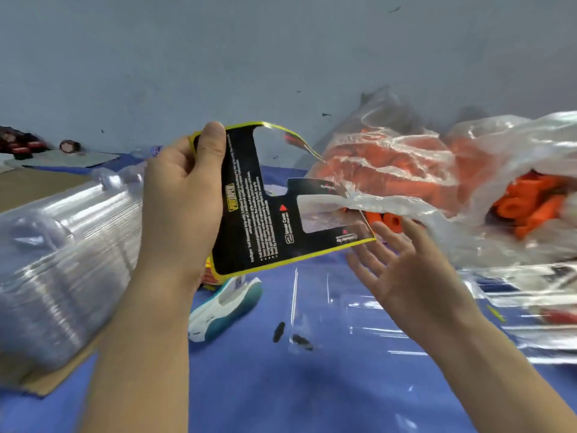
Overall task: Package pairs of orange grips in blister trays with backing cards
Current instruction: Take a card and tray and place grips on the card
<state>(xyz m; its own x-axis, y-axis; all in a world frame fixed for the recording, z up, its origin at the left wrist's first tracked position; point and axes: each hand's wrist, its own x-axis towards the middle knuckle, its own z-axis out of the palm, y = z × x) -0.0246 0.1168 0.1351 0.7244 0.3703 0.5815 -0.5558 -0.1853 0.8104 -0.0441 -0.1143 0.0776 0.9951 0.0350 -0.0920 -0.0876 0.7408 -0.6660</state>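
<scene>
While left hand point(184, 195) grips one backing card point(265, 210), right hand point(402, 270) spreads.

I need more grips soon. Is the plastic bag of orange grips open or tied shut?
Open. The plastic bag gapes at its right side, where loose orange grips show uncovered in the mouth.

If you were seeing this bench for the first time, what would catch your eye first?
The black backing card with its yellow edge, held up at centre by the left hand. Next, the clear bag of orange grips at right, with the open right hand just below it. A stack of clear trays fills the left side.
</scene>
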